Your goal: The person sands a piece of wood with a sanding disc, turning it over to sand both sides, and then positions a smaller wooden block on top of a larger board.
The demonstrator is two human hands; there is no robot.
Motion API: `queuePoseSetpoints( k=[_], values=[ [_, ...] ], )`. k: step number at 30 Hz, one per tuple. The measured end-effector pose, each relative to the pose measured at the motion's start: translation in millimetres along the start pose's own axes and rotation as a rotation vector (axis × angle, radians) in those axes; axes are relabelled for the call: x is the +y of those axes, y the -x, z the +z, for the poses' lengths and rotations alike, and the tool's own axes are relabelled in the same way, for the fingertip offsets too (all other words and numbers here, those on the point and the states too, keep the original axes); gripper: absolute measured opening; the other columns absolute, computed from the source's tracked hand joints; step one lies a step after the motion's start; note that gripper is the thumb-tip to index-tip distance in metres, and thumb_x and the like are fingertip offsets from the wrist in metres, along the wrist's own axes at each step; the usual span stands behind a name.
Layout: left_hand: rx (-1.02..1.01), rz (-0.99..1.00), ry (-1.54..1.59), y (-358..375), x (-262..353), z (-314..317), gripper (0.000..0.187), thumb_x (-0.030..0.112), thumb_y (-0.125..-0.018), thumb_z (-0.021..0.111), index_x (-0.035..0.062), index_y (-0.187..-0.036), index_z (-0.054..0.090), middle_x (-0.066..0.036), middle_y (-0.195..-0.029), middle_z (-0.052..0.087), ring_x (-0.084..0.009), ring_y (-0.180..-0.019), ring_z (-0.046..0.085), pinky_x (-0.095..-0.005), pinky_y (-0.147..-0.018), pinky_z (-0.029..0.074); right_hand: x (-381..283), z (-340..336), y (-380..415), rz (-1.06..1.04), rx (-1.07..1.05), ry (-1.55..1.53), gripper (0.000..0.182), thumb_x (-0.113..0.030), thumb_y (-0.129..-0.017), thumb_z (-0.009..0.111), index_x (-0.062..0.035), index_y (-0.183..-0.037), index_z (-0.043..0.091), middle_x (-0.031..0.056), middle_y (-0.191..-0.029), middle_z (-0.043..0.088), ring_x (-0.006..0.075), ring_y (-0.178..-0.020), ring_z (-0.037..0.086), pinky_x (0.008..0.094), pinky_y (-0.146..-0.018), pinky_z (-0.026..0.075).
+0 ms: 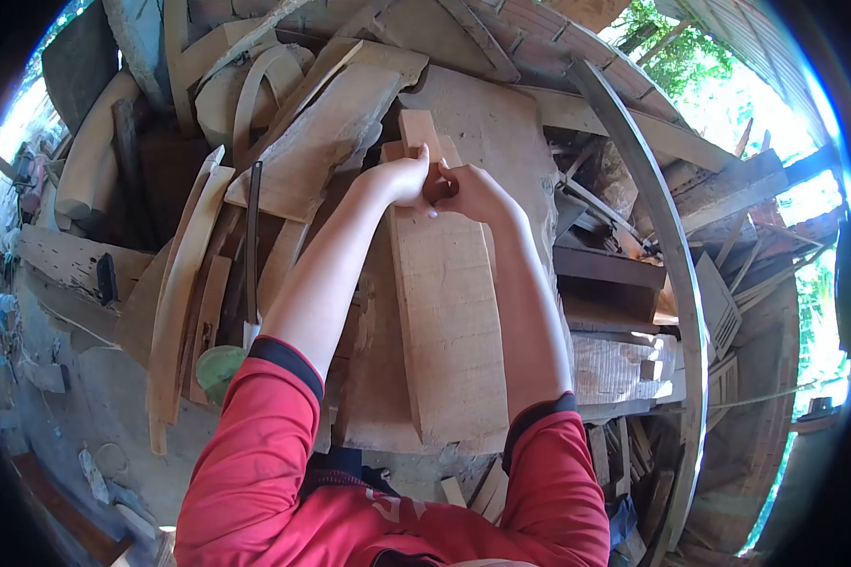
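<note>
Both arms reach forward over a thick, rough-sawn wooden beam (pixel 449 331) lying lengthwise in front of me. Near its far end, a small reddish wooden block (pixel 417 128) sticks out beyond my hands. My left hand (pixel 407 180) is closed around the block's left side, the thumb along its top. From the right, my right hand (pixel 477 194) is closed on the same block with bent fingers, close beside the left. Most fingertips and the block's near end are hidden by the hands.
A wide wooden slab (pixel 511 142) lies under the beam. Curved boards (pixel 184 293) and a rough-edged plank (pixel 326 128) are stacked at left. A long curved wooden strip (pixel 667 236) arches on the right, with scrap wood behind it. A round green object (pixel 219 370) sits near my left arm.
</note>
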State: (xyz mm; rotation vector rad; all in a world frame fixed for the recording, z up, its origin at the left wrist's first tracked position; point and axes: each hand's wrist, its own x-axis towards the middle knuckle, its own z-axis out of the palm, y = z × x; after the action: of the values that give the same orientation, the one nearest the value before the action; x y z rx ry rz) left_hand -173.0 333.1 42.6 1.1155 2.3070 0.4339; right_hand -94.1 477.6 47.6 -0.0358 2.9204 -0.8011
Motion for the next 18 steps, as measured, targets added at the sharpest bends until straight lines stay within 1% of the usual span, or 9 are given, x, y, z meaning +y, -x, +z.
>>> queuePoseSetpoints(
  k=[4,5,7,10,11,13,16,17,18],
  values=[
    [0.017,0.044,0.01,31,17,19,0.119,0.033,-0.061,0.079,-0.0094,-0.134,-0.005,-0.029,-0.11,0.052,-0.0345,-0.099,0.055,-0.0351,-0.084,0.045,-11,8,39,0.015,-0.012,0.006,0.046,-0.017,-0.06,0.076,-0.0032,-0.1,0.059,0.0146,-0.084,0.065,0.0311,-0.08,0.062,0.0376,-0.069,0.048],
    [0.046,0.077,-0.009,43,24,28,0.117,0.033,-0.062,0.078,-0.0101,-0.133,-0.004,-0.03,-0.104,0.054,-0.0362,-0.094,0.057,-0.0362,-0.082,0.046,-11,14,54,0.003,-0.002,0.01,0.046,-0.016,-0.06,0.075,-0.0033,-0.1,0.059,0.0146,-0.084,0.065,0.0311,-0.08,0.062,0.0374,-0.069,0.048],
    [0.024,0.077,-0.033,69,42,47,0.116,0.034,-0.064,0.077,-0.0098,-0.133,-0.005,-0.03,-0.103,0.055,-0.0366,-0.092,0.057,-0.0366,-0.08,0.046,-12,24,88,-0.005,0.016,0.021,0.045,-0.015,-0.06,0.075,-0.0035,-0.1,0.059,0.0145,-0.083,0.065,0.0311,-0.079,0.062,0.0373,-0.069,0.048],
    [0.007,0.105,-0.046,114,75,80,0.117,0.036,-0.064,0.077,-0.012,-0.132,-0.005,-0.029,-0.098,0.057,-0.0374,-0.088,0.058,-0.0381,-0.078,0.047,-25,39,156,-0.007,0.02,-0.166,0.042,-0.013,-0.06,0.074,-0.0001,-0.097,0.059,0.0154,-0.082,0.065,0.0304,-0.077,0.063,0.0359,-0.069,0.049],
    [0.011,0.112,-0.053,130,86,94,0.117,0.037,-0.064,0.076,-0.0126,-0.132,-0.005,-0.028,-0.096,0.057,-0.0375,-0.087,0.059,-0.0384,-0.077,0.047,-40,37,182,0.021,-0.001,-0.097,0.044,-0.013,-0.06,0.074,0.0008,-0.099,0.059,0.0157,-0.08,0.065,0.0302,-0.076,0.063,0.0361,-0.068,0.048],
    [-0.03,0.099,-0.065,167,110,116,0.114,0.038,-0.067,0.074,-0.0136,-0.131,-0.005,-0.028,-0.091,0.058,-0.0376,-0.083,0.059,-0.0388,-0.073,0.047,-53,49,230,0.022,0.021,-0.138,0.052,-0.013,-0.061,0.073,-0.0005,-0.108,0.056,0.016,-0.079,0.064,0.0308,-0.075,0.063,0.0364,-0.067,0.048],
    [-0.067,0.101,-0.089,216,141,150,0.112,0.038,-0.068,0.072,-0.0135,-0.132,-0.004,-0.028,-0.091,0.058,-0.0366,-0.084,0.059,-0.0388,-0.073,0.047,-77,68,299,0.1,0.062,-0.172,0.059,-0.013,-0.062,0.072,-0.0021,-0.116,0.051,0.0172,-0.078,0.063,0.0317,-0.074,0.062,0.0368,-0.066,0.047],
    [-0.074,0.102,-0.083,229,151,159,0.112,0.038,-0.068,0.072,-0.0135,-0.132,-0.004,-0.028,-0.091,0.058,-0.0366,-0.084,0.059,-0.0388,-0.073,0.047,-85,71,321,0.107,0.055,-0.174,0.059,-0.013,-0.062,0.072,-0.0021,-0.116,0.051,0.0172,-0.078,0.063,0.0317,-0.074,0.062,0.0368,-0.066,0.047],
    [-0.068,0.126,-0.074,242,160,166,0.112,0.039,-0.068,0.073,-0.0134,-0.132,-0.002,-0.027,-0.091,0.058,-0.0362,-0.084,0.059,-0.0388,-0.074,0.048,-92,72,341,0.145,0.078,-0.163,0.053,-0.008,-0.066,0.069,-0.0022,-0.116,0.051,0.015,-0.079,0.065,0.0268,-0.072,0.063,0.0342,-0.066,0.047]
  ],
)
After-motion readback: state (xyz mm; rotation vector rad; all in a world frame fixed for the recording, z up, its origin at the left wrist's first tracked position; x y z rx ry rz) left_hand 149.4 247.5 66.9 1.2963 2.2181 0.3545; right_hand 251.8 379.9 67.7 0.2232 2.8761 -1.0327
